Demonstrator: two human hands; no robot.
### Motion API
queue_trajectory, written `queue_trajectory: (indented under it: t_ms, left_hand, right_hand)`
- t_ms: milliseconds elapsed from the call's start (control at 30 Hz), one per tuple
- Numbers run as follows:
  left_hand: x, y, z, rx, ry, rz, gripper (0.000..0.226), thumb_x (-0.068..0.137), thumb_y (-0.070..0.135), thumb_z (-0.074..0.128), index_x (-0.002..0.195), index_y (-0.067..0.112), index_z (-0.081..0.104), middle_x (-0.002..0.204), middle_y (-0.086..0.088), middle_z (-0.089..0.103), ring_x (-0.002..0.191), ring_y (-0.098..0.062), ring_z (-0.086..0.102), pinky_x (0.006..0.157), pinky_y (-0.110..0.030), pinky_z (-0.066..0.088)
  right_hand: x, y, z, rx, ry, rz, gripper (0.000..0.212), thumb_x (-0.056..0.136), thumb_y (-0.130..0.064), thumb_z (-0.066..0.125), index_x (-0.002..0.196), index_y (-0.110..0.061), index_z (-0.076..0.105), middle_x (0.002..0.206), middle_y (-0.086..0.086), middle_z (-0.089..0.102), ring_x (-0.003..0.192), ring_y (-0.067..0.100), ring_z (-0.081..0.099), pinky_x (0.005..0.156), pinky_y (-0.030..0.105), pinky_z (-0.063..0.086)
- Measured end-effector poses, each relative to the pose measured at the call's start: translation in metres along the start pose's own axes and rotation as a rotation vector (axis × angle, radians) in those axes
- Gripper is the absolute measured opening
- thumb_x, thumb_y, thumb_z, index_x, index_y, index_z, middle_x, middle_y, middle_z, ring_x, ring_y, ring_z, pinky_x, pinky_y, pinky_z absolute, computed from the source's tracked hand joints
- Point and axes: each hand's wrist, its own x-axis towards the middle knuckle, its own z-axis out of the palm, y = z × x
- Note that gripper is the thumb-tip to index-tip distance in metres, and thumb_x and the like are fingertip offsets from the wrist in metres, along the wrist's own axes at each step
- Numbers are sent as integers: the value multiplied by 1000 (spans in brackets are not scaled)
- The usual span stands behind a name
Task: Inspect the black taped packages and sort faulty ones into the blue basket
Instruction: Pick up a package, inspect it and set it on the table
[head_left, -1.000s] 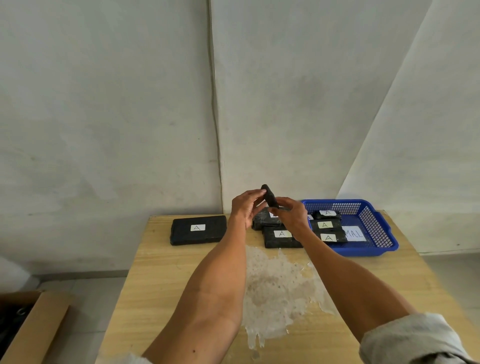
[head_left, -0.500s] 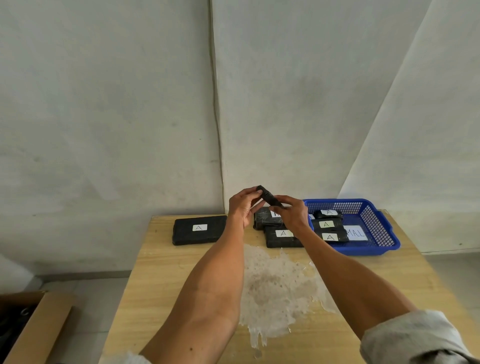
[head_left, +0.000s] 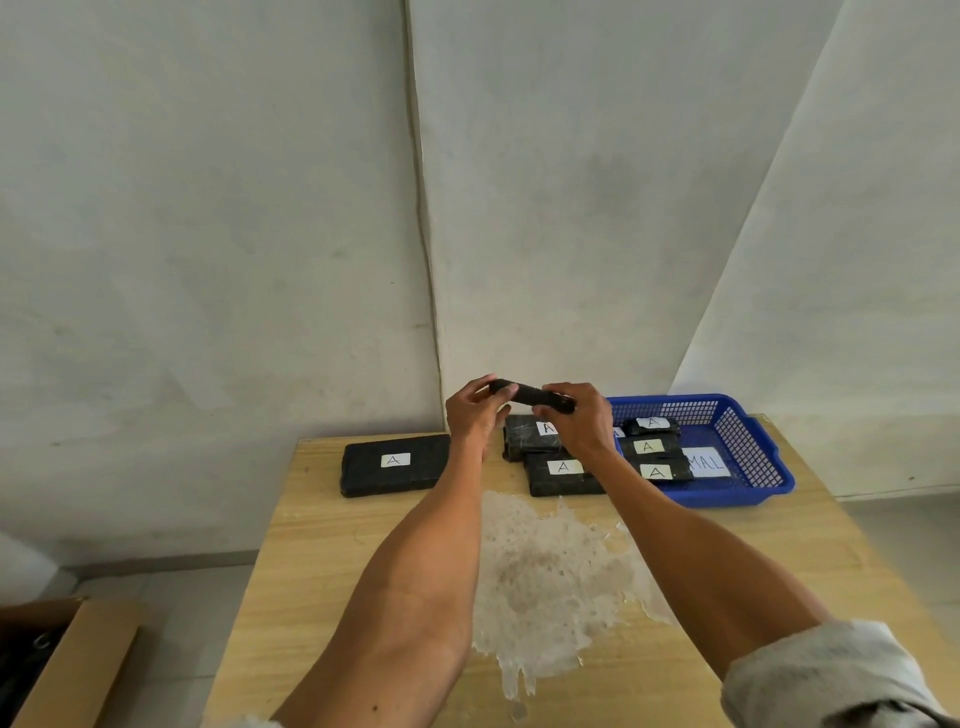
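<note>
A small black taped package is held edge-on above the table's far side, my left hand gripping its left end and my right hand its right end. Below my hands two black packages with white "A" labels lie on the table: one behind, one in front. A larger labelled package lies alone at the far left. The blue basket at the far right holds three labelled black packages and a white card.
The wooden table has a large pale worn patch in its middle. An open cardboard box stands on the floor at the lower left. A white wall rises right behind the table.
The held package has turned from standing nearly upright to lying almost level between my two hands, and both hands have risen slightly.
</note>
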Motion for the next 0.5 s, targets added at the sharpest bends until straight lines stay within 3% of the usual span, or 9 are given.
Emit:
queue_trajectory:
  t_ms: [133,267,400,500]
  left_hand:
    - [0,1,-2,-155,101,-46,25,85,-3,74,109,0,70,105,-15,70,98,-26,69,73,-23,61]
    - [0,-1,-7,-207,98,-172,9,92,-2,66,101,-3,65,119,-21,65,109,-30,66,82,-30,61]
    - [-5,-3,-3,-264,123,-226,13,89,6,73,94,-1,63,109,-14,65,109,-29,67,72,-26,62]
    - [-7,-5,-1,-248,124,-281,14,89,10,73,93,4,61,109,-13,68,107,-26,70,71,-21,59]
  right_hand:
    - [6,-6,-3,258,65,193,53,75,-32,88,120,-11,70,108,3,69,101,16,67,91,25,51]
    - [12,-9,-3,423,96,305,27,79,-27,84,104,-18,79,134,3,63,125,21,56,100,27,42]
    - [10,-12,-3,741,37,383,15,85,-17,79,99,-14,77,106,7,75,104,25,71,88,34,59]
    - [6,-18,-3,903,41,360,20,89,-13,75,108,-7,74,103,11,75,100,23,73,87,33,61]
